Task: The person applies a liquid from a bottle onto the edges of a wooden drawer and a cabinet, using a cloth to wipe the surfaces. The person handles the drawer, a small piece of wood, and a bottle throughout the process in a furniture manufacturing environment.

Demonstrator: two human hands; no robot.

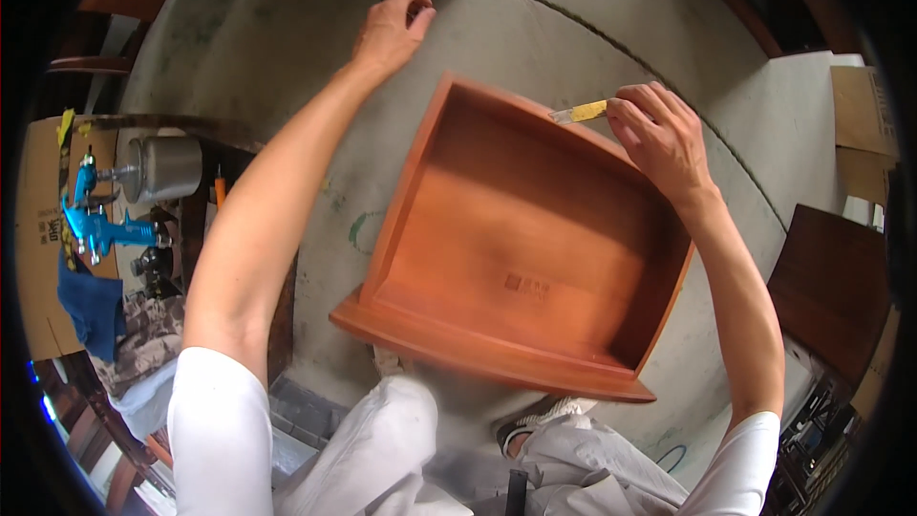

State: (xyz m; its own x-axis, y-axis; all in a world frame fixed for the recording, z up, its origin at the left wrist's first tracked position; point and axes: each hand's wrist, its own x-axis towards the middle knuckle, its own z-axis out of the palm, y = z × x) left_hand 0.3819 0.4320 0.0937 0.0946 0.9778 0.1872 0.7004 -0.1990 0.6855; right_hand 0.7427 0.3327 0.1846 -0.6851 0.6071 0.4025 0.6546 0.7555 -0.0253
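Wooden drawer point(516, 229) next to yellow-handled tool point(585, 112) pinched in right hand point(666, 137), left hand point(390, 32) way out front, curled, can't tell if gripping

count: 2 hands, i.e. 1 left hand point(394, 33) and 1 right hand point(661, 134). 1 drawer point(506, 220), 1 stamp mark point(525, 285) inside it. 1 yellow tool point(585, 113). 2 white sleeves point(222, 420), 2 trouser legs point(368, 444), 1 shoe point(535, 422) showing. at left: 1 metal cup point(167, 169), 1 orange stick point(221, 193), 1 blue cloth point(95, 311); blue spray gun point(105, 227), 1 or 2, can't tell. right side: cardboard point(864, 110) overlaps, no firm count.
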